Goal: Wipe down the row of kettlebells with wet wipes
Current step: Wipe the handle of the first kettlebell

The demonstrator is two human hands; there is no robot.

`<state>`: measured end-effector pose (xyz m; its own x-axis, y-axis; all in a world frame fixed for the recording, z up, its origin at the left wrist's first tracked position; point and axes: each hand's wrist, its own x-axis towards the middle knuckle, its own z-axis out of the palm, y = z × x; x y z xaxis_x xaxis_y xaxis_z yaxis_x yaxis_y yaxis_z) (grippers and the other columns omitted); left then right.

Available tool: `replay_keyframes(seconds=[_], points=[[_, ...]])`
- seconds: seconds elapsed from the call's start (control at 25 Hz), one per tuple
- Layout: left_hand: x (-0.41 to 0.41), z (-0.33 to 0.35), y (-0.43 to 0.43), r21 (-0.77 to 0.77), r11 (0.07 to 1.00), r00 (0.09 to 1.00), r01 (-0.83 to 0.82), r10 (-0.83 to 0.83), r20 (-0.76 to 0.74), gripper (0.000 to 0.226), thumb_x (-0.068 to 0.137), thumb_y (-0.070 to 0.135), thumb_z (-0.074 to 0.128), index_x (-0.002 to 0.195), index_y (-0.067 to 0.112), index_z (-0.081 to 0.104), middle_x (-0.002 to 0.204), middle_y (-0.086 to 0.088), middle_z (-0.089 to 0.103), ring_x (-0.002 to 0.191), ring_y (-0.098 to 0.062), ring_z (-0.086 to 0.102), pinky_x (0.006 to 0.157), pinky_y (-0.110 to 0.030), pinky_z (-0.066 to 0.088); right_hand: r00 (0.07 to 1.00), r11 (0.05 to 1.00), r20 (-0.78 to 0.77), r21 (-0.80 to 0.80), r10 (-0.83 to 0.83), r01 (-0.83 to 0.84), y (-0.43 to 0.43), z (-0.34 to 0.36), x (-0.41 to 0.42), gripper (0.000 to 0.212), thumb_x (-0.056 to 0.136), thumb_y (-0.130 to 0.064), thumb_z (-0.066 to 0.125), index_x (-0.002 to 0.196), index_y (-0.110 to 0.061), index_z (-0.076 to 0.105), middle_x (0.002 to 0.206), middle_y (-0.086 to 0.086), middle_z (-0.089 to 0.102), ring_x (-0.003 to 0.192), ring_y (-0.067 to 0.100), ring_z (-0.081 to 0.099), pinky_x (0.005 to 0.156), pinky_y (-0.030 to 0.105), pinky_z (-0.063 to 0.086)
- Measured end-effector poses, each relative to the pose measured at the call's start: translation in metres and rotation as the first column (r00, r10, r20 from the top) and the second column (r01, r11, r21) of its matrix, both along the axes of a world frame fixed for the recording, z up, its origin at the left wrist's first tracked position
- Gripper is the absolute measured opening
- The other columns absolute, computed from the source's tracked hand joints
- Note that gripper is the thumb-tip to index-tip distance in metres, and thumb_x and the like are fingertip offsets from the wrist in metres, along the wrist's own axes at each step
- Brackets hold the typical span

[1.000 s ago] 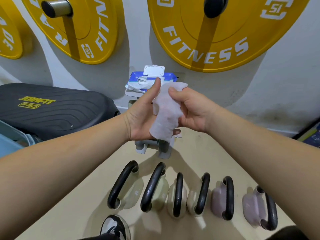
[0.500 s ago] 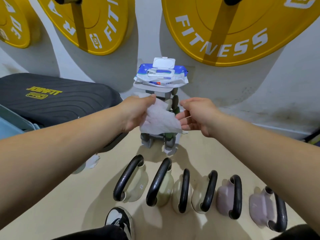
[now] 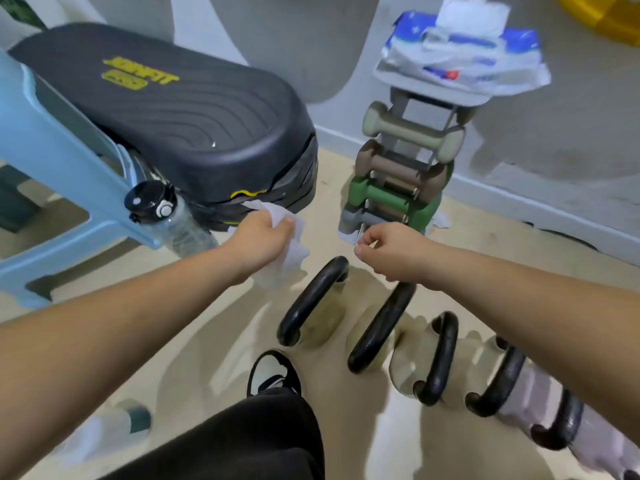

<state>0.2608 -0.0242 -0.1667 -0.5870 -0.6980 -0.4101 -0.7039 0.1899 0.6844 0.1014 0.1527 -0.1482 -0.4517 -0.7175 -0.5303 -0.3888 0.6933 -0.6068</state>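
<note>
White wet wipe (image 3: 294, 254) sits bunched in my left hand (image 3: 261, 239), fingers closed round its top and the loose end hanging below my knuckles, over the beige floor (image 3: 194, 327). It hangs just left of the first kettlebell (image 3: 311, 303), near the far end of the black handle but apart from it. My right hand (image 3: 391, 252) hovers over the far end of the second kettlebell (image 3: 379, 329), fingers curled in, thumb tip close to the forefinger, nothing visible between them.

The row runs off to my right: two pale olive bells, then the third kettlebell (image 3: 437, 358) and fourth kettlebell (image 3: 496, 382), then a lilac kettlebell (image 3: 554, 429) partly hidden by my forearm. All carry black handles. Any numbers on the bodies are too blurred to read.

Behind my left hand stands a black step platform (image 3: 180, 109), its ribbed top printed in yellow with what reads as "JOINFIT", upside down from where I stand; the boxed yellow mark beside it is illegible. A clear water bottle (image 3: 162, 216) with a black cap leans against a light blue plastic stool (image 3: 52, 150).

Beyond my right hand, a small dumbbell rack (image 3: 405, 168) holds sage, brown and green dumbbells. On its top lies a blue-and-white wipes pack (image 3: 464, 53), lid up; its print is blurred. My black-and-white shoe (image 3: 273, 372) stands beside the first bell.
</note>
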Motion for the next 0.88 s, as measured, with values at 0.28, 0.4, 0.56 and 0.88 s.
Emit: replay_keyframes(seconds=[0.28, 0.4, 0.56, 0.88], points=[[-0.006, -0.060, 0.035, 0.010, 0.986, 0.974, 0.166, -0.162, -0.159, 0.030, 0.107, 0.029, 0.045, 0.109, 0.029, 0.074, 0.097, 0.022, 0.071, 0.093, 0.003, 0.064, 0.086, -0.018, 0.047, 0.967, 0.974, -0.123, 0.003, 0.225, -0.226, -0.035, -0.071, -0.005, 0.028, 0.101, -0.038, 0.050, 0.115, -0.027, 0.071, 0.111, -0.002, 0.070, 0.105, 0.023, 0.062, 0.083, 0.029, 0.047], [-0.011, -0.065, 0.051, 0.039, 0.979, 0.979, 0.198, -0.196, -0.050, 0.038, 0.107, 0.028, 0.045, 0.074, 0.016, 0.059, 0.068, 0.008, 0.055, 0.069, -0.011, 0.052, 0.065, -0.028, 0.039, 0.962, 0.971, -0.137, -0.003, 0.238, -0.240, -0.039, -0.075, -0.008, 0.024, 0.099, -0.031, 0.055, 0.087, -0.025, 0.075, 0.084, 0.000, 0.069, 0.083, 0.023, 0.060, 0.062, 0.027, 0.041], [0.010, -0.075, 0.071, -0.167, 0.870, 0.873, 0.465, -0.482, -0.080, 0.037, 0.106, 0.026, 0.041, 0.121, 0.000, 0.062, 0.111, -0.015, 0.068, 0.108, -0.019, 0.061, 0.098, -0.036, 0.047, 0.967, 0.974, -0.126, -0.022, 0.220, -0.225, -0.037, -0.079, -0.011, 0.030, 0.092, -0.021, 0.056, 0.062, -0.021, 0.063, 0.069, 0.003, 0.062, 0.068, 0.020, 0.050, 0.054, 0.025, 0.040], [0.055, -0.082, 0.085, -0.188, 0.909, 0.877, 0.373, -0.411, -0.250, 0.058, 0.108, 0.051, 0.021, 0.152, 0.025, 0.048, 0.162, 0.010, 0.037, 0.152, -0.001, 0.025, 0.124, -0.034, 0.026, 0.958, 0.965, -0.122, -0.008, 0.260, -0.263, -0.034, -0.083, -0.017, 0.039, 0.097, -0.036, 0.062, 0.135, -0.033, 0.063, 0.135, -0.009, 0.064, 0.118, 0.014, 0.059, 0.090, 0.019, 0.037]])
